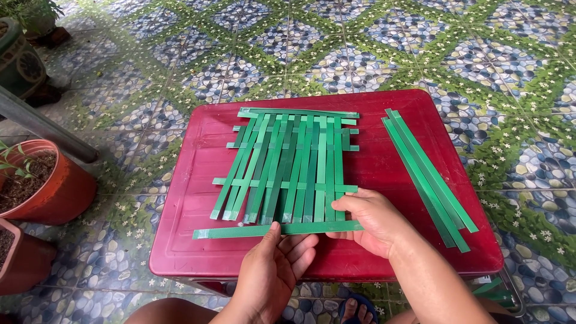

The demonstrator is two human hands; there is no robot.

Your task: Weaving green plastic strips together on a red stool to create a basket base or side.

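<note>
Pinching the loose strip [279,229] near the table [192,198]'s front edge, left hand [273,264] closed on its middle. Pressing flat with right hand [372,219], fingers curled over strip and mat [288,168]; best pushing it snug, square to the uprights.

I see a flat weave of green strips [288,168] lying mid-table: upright strips fanning slightly toward their lower ends, crossed by a few horizontal ones. The lowest crosswise strip [258,230] lies at the weave's near edge, tilted slightly, its left end jutting well past the uprights. A loose bundle of green strips [429,177] lies apart to the right, slanted.
</note>
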